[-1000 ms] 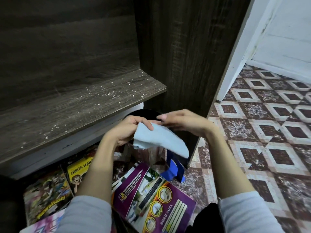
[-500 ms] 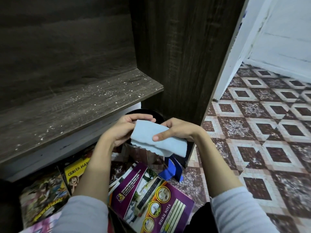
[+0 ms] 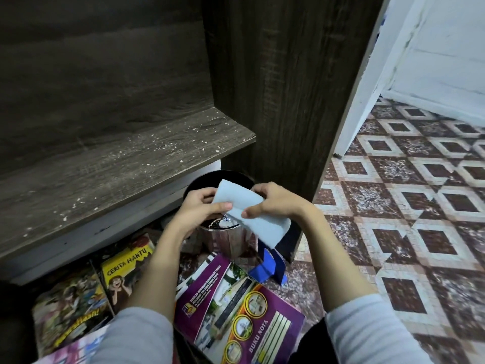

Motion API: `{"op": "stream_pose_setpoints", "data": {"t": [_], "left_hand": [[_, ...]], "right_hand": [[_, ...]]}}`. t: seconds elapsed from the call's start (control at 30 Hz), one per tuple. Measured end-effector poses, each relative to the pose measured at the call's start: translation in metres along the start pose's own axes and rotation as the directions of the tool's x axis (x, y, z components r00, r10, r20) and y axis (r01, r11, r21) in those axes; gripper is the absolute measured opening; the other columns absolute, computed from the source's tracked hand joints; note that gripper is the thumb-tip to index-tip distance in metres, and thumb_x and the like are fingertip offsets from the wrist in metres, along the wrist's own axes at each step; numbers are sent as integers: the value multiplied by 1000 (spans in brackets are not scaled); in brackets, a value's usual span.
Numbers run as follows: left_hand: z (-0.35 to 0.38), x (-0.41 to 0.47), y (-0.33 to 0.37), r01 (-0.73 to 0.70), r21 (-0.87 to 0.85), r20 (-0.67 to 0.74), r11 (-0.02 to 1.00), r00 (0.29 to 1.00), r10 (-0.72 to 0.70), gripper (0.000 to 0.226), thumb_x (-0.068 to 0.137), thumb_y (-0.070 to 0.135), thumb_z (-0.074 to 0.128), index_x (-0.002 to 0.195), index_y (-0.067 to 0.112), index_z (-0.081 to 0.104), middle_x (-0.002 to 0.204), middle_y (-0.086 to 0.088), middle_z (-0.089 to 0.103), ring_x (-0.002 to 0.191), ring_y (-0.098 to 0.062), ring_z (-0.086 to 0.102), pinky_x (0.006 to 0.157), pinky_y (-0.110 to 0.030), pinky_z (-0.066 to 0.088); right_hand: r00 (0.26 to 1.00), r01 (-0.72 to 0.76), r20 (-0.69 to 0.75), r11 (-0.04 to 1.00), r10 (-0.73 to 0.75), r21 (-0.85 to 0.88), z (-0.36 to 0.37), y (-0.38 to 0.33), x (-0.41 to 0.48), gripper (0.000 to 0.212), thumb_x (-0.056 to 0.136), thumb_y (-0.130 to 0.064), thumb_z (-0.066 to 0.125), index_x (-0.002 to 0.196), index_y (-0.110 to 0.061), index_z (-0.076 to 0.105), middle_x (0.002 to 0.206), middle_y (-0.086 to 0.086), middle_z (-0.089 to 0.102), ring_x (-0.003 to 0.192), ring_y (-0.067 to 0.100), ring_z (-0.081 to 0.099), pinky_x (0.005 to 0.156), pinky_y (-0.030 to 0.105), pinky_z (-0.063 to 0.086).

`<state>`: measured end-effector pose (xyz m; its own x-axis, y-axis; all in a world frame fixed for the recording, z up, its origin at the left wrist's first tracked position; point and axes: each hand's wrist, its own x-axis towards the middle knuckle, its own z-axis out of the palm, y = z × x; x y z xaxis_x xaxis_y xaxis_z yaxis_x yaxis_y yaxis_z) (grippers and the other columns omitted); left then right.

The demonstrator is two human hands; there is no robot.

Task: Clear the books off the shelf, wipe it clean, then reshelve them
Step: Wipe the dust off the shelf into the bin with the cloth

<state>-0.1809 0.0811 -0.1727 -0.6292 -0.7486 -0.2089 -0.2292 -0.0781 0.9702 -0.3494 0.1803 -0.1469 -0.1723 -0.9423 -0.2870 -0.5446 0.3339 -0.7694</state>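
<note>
the shelf [image 3: 131,164] is sitting cleared but speckled with crumbs [image 3: 168,145]. the books [image 3: 236,311] are lying on the floor [image 3: 393,206] below. the left hand [image 3: 202,208] and right hand [image 3: 275,203] are pinching a cloth [image 3: 249,214], so wiping and reshelving are left to do.

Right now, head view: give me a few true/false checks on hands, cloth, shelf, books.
1. The left hand and the right hand both pinch the light blue cloth. True.
2. The cloth is pressed onto the shelf. False: it is held in the air, in front of and below the shelf.
3. White specks dot the shelf. True.
4. The purple book stands on the shelf. False: it lies on the floor below.
</note>
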Motion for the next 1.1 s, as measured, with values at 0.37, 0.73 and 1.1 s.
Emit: {"op": "stream_pose_setpoints", "data": {"t": [0.37,0.73,1.1], "left_hand": [[11,17,-24,-124,14,-234,992,964,123,32,73,-15,68,102,-3,64,84,0,65,74,-2,63,74,-15,51],[29,33,-72,100,879,-90,467,995,-44,64,77,45,71,133,22,49,126,-8,60,121,-28,51,107,-37,34],[70,53,-91,41,993,-37,107,998,-44,25,95,22,46,114,14,61,117,-10,64,110,-28,61,88,-33,46]], "right_hand": [[992,35,-111,969,-64,-246,24,5,14,59,81,-14,68,136,-24,50,117,11,62,106,25,56,80,25,42],[909,-52,-388,881,-153,-470,28,37,18,55,90,-5,44,138,-30,45,113,8,63,106,29,41,72,32,37],[882,-33,-406,828,-240,-560,40,38,29,58,86,-5,49,139,-28,45,120,0,61,100,26,40,71,30,28]]}}
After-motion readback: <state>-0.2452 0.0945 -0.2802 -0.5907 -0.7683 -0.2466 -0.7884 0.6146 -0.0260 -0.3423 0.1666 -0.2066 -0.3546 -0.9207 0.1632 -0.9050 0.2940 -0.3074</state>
